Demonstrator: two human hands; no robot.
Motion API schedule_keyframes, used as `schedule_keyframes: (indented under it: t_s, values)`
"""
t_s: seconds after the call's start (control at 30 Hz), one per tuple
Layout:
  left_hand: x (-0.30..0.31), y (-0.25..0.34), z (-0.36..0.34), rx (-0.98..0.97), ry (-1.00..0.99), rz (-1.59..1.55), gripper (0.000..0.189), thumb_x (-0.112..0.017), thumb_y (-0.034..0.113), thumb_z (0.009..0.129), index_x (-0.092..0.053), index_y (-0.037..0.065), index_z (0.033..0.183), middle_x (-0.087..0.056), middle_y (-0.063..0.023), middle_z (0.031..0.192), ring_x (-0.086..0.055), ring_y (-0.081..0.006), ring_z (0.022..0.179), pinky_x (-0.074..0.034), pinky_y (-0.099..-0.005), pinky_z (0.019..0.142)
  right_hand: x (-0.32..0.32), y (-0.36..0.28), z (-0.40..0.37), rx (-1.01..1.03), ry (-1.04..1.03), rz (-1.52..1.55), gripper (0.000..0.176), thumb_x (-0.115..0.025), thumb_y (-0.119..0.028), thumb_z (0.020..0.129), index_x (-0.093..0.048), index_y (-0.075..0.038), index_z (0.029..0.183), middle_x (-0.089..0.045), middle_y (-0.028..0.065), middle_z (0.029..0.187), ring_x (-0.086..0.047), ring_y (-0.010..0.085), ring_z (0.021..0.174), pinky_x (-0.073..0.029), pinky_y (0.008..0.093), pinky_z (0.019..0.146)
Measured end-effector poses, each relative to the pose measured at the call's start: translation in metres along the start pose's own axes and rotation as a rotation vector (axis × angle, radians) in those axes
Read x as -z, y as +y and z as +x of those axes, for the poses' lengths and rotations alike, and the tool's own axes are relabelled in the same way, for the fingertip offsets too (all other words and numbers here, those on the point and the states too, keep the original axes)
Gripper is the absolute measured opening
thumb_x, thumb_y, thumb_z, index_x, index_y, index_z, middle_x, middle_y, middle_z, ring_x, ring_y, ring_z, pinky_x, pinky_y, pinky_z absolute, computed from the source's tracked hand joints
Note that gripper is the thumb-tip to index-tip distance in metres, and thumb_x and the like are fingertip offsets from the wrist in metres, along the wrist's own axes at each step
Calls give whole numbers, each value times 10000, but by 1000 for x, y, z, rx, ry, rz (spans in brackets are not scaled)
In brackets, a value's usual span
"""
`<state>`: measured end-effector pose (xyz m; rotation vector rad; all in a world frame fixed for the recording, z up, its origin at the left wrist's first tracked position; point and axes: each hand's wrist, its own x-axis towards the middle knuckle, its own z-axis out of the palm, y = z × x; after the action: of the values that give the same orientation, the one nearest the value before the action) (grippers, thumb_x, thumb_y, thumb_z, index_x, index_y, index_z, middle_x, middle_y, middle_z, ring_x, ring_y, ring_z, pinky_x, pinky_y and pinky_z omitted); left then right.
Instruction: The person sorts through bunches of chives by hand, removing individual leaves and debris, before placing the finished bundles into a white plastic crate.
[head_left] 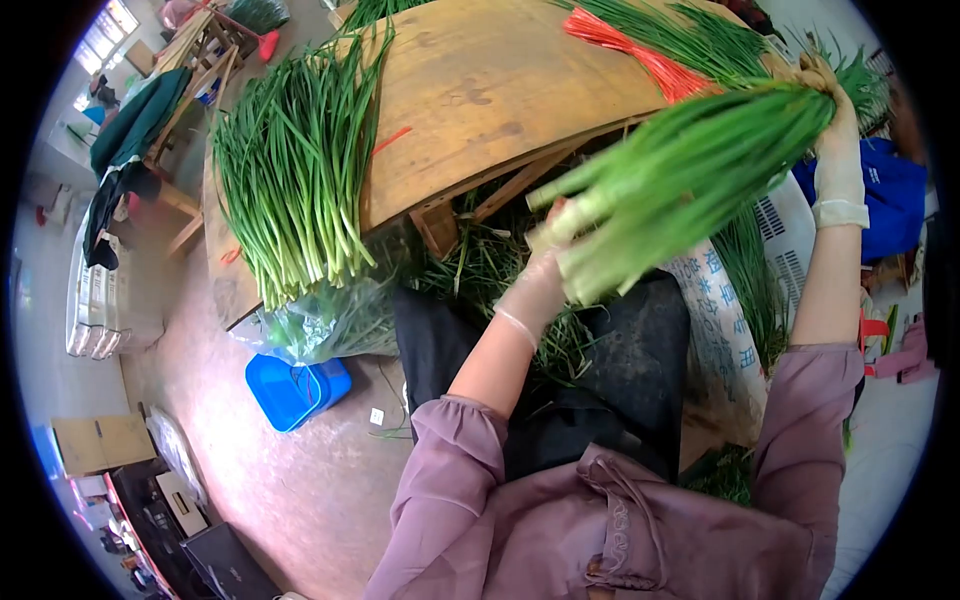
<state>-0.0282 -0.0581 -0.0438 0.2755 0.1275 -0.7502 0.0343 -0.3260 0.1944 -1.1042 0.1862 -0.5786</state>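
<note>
My right hand (838, 110), in a pale glove, grips a bunch of garlic chives (700, 165) by its green leaf end at the upper right. The bunch slants down to the left over my lap, its pale cut ends blurred by motion. Close against those ends is my gloved left hand (540, 280); its fingers are smeared and partly hidden by the stalks. On the left part of the wooden table (470, 90) lies a broad heap of garlic chives (300, 165), pale ends toward me.
Red ties (640, 55) lie beside more green stalks at the table's far right. A blue bin (297, 390) stands on the floor, below a clear plastic bag (335, 320). Loose leaves cover my lap. A printed white sack (720, 320) and blue bag (890, 200) are at right.
</note>
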Motion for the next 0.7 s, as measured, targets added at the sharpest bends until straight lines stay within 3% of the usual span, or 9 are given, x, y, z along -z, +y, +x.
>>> schedule_keyframes:
  t_s: [0.07,0.13,0.2,0.3,0.33,0.4,0.43,0.47,0.7]
  values:
    - [3,-7,10,-135,-19,39,405,-499,283,875,-439,42,1194,-512,-107,1131,-547,-199,964,-503,-325,795,43,7,23,-192,-1071,488,291,-430,-146,868,-456,63,1070,-534,127,862,-527,206,811,-451,355,830]
    - [10,-9,4,-163,15,219,292,-516,146,867,-499,10,1125,-581,-65,989,-573,-125,830,-483,-249,786,56,5,-3,324,-414,65,208,-456,-183,848,-493,-26,980,-559,87,920,-522,128,894,-422,279,828]
    - [21,-13,-4,-144,13,324,314,-532,149,859,-481,30,1145,-564,-61,1019,-565,-127,858,-478,-251,785,49,-2,-22,14,-1020,301,141,-471,-165,842,-463,-25,826,-609,75,815,-577,73,736,-470,211,685]
    - [45,-20,-12,-136,104,395,414,-527,271,863,-416,62,1202,-507,-87,1141,-550,-154,919,-479,-277,789,47,-5,-22,-154,-1347,714,127,-509,-66,813,-443,9,734,-549,34,464,-481,71,327,-397,134,347]
    - [48,-24,-15,-134,103,393,414,-527,271,863,-416,62,1202,-507,-87,1141,-550,-154,919,-479,-277,789,38,-7,-23,-154,-1345,711,127,-509,-66,813,-443,9,734,-549,34,464,-481,71,327,-397,134,347]
    - [53,-32,-19,61,62,196,587,-489,443,839,-309,94,1275,-407,-111,1267,-528,-192,983,-472,-306,809,25,-11,-19,-340,-1853,669,137,-527,-55,801,-488,16,690,-571,47,497,-524,87,371,-443,149,390]
    - [49,-38,-20,54,2,237,711,-441,548,802,-237,101,1315,-348,-119,1321,-520,-217,1009,-474,-320,809,39,-16,-30,-272,-1610,621,167,-566,-13,764,-575,94,635,-612,166,593,-595,154,474,-524,209,493]
    - [44,-44,-21,50,-41,155,744,-450,551,791,-200,106,1333,-342,-115,1325,-520,-211,1009,-474,-323,809,42,-20,-29,-277,-1671,638,164,-566,-14,764,-577,94,641,-613,168,601,-597,158,484,-526,213,501]
    - [24,-63,-25,52,-127,648,244,-475,221,895,-495,56,1073,-580,-22,929,-511,-71,728,-424,-200,675,39,-32,-17,-365,-2106,650,149,-570,-27,769,-585,94,684,-619,176,653,-611,188,550,-534,238,557]
